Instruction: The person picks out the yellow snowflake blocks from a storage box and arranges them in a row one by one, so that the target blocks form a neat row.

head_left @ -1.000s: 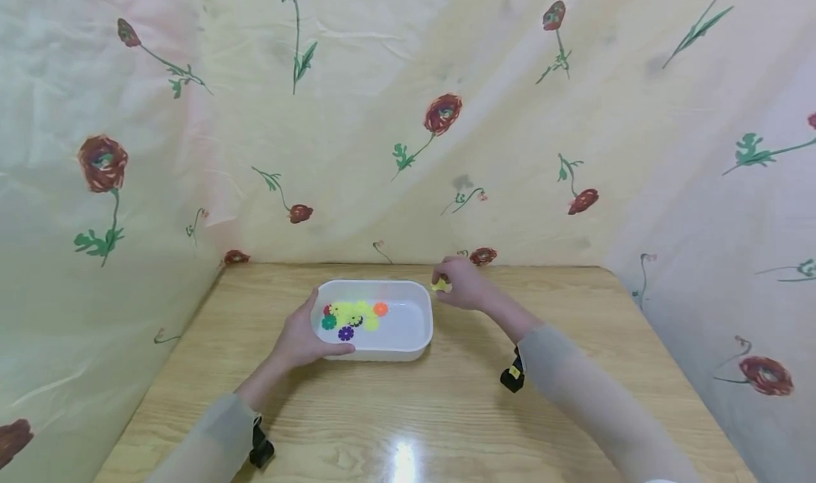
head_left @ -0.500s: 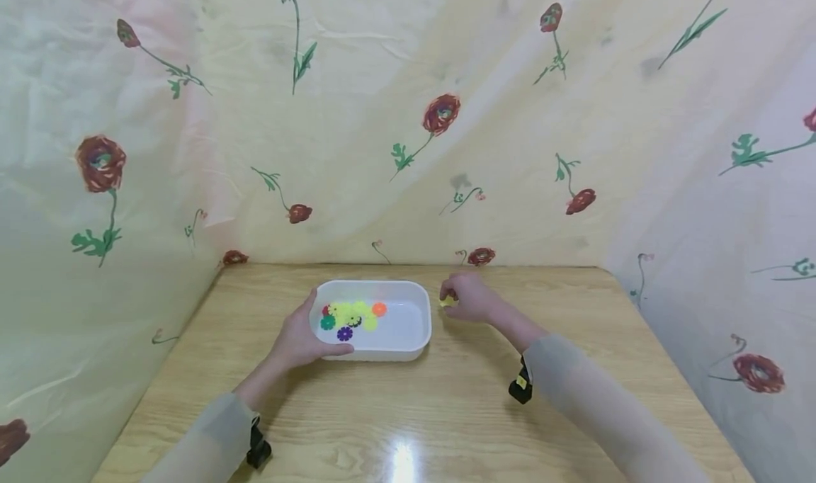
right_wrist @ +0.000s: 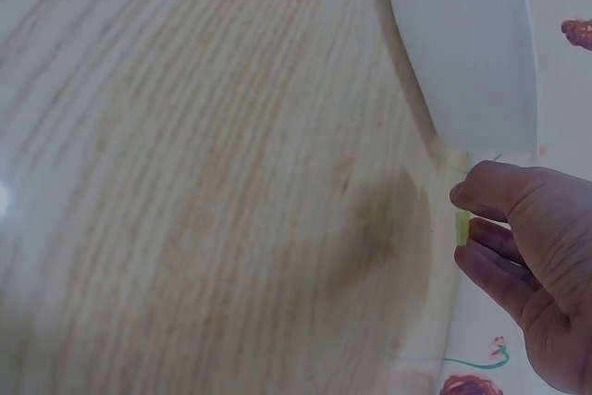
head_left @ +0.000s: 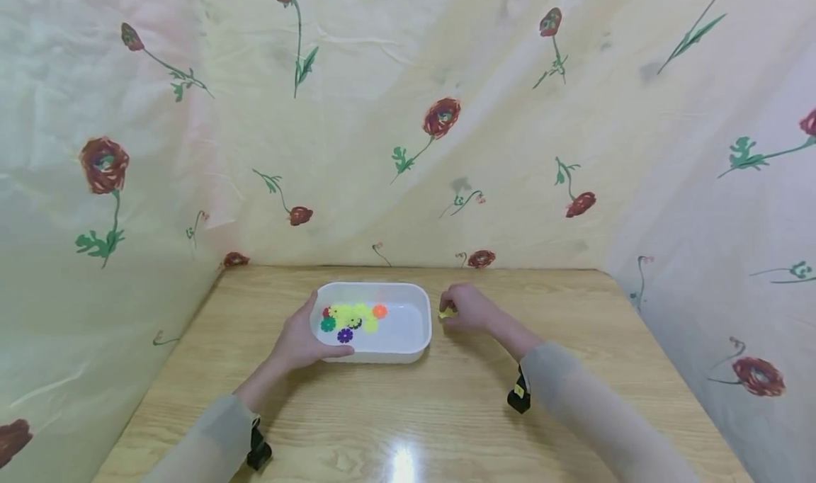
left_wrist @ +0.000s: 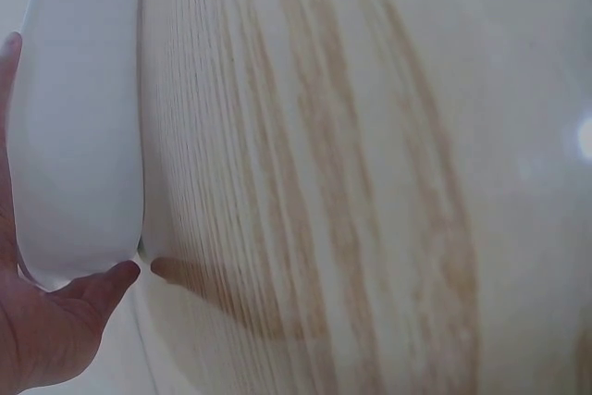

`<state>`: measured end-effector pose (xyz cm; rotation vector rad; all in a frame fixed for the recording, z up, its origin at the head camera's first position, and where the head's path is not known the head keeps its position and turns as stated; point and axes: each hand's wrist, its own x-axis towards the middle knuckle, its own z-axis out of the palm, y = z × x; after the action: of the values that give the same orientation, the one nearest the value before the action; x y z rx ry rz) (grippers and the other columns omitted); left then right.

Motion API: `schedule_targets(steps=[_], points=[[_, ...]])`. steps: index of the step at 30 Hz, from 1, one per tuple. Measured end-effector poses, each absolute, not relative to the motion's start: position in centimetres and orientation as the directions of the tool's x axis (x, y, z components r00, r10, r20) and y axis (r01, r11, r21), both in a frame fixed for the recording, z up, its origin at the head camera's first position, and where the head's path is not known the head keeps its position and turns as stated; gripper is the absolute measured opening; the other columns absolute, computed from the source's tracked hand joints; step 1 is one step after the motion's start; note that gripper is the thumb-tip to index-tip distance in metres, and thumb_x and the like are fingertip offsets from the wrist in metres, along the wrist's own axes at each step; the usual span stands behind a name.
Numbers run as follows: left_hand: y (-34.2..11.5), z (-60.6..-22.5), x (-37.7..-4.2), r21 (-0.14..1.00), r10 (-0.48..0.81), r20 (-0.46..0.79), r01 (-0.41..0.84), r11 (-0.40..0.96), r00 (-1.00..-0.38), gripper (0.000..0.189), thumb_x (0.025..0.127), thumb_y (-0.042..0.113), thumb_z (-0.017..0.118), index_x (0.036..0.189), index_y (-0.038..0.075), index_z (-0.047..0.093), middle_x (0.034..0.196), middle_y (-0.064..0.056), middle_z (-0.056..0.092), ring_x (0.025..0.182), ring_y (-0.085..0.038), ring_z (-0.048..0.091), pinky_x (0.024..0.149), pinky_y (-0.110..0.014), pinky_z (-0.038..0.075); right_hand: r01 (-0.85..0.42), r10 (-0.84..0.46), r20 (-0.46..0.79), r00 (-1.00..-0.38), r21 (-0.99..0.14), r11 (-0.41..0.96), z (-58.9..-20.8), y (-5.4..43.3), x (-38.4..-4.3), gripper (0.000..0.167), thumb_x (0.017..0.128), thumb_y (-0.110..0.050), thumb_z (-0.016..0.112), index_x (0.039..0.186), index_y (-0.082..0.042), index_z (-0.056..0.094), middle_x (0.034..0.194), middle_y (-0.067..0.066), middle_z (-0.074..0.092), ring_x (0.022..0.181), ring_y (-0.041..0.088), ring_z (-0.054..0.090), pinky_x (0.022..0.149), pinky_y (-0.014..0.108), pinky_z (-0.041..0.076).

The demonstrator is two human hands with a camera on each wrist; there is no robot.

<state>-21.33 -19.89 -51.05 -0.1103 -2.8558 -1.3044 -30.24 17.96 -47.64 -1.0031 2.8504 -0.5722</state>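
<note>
A white plastic tub (head_left: 382, 358) stands on the wooden table, its left end gripped by my left hand (head_left: 298, 336), thumb along the front wall. In the left wrist view that thumb presses the tub's lower edge. Notched, flower-shaped plastic discs lie in the tub's left half: several yellow ones (head_left: 347, 313) heaped together, an orange disc (head_left: 380, 311), a green disc (head_left: 328, 324), a purple disc (head_left: 345, 336) and a partly hidden red one. Just right of the tub, my right hand (head_left: 470, 307) pinches a yellow disc (right_wrist: 462, 228), seen edge-on in the right wrist view.
The wooden table (head_left: 395, 412) ends at the back against a cloth (head_left: 357, 150) printed with red flowers, which also hangs along both sides. Each wrist wears a small black camera, such as the right one (head_left: 519, 399). Light glares off the table's near part.
My right hand has moved lower and nearer in the head view, from beside the tub's back right corner, with the yellow disc in its fingers. My left hand and the tub have stayed put.
</note>
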Motion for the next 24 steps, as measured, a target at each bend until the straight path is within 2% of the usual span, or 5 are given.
schedule_targets(steps=[10, 24], points=[[-19.9, -51.2, -21.5, 0.748, 0.062, 0.03, 0.063, 0.661, -0.998, 0.14, 0.067, 0.055, 0.098, 0.172, 0.013, 0.015, 0.172, -0.018, 0.034, 0.152, -0.043, 0.043, 0.121, -0.066, 0.04, -0.607, -0.631, 0.062, -0.773, -0.361, 0.708, -49.3, 18.3, -30.3, 0.012, 0.08, -0.004, 0.082, 0.091, -0.005, 0.076, 0.084, 0.003, 0.068, 0.076, 0.01, 0.057, 0.07, 0.025, 0.053], [-19.7, -51.2, -21.5, 0.744, 0.058, 0.047, 0.074, 0.664, -0.997, 0.139, 0.068, 0.053, 0.099, 0.171, 0.012, 0.015, 0.17, -0.019, 0.036, 0.15, -0.044, 0.045, 0.12, -0.066, 0.041, -0.61, -0.633, 0.06, -0.772, -0.348, 0.712, -49.7, 18.3, -30.4, 0.011, 0.082, -0.005, 0.083, 0.091, -0.005, 0.077, 0.085, 0.002, 0.068, 0.076, 0.009, 0.057, 0.069, 0.024, 0.053]])
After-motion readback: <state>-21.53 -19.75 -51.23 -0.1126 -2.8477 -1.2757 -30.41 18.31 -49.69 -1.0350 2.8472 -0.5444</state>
